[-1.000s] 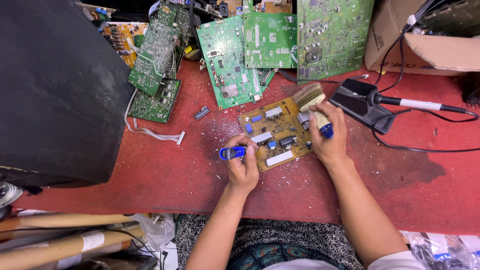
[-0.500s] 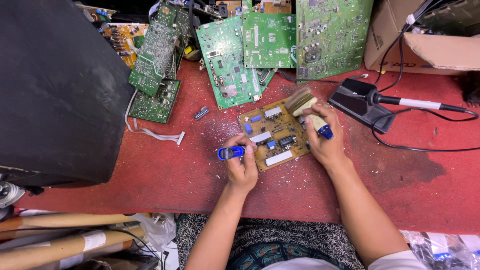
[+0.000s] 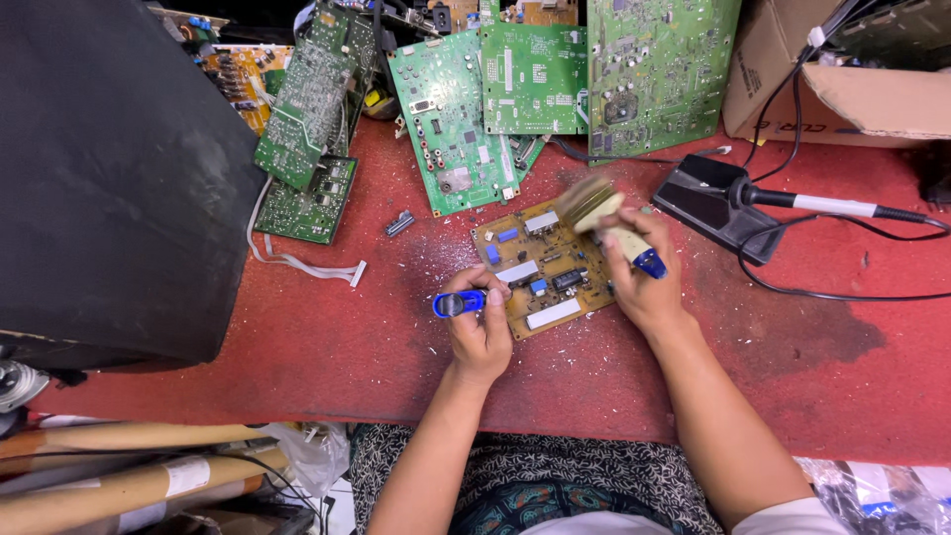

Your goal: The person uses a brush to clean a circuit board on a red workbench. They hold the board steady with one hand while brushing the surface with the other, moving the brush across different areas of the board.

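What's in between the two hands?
In the head view, the yellow circuit board lies between the left hand and the right hand.

Right hand [image 3: 644, 282] swept brush [image 3: 606, 220] up to yellow board's [image 3: 551, 267] far edge.

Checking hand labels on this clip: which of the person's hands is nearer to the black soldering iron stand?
Right. The right hand, holding a brush over the tan circuit board, sits just left of the soldering iron stand. The left hand, gripping a blue-handled tool, is beyond the board's far side.
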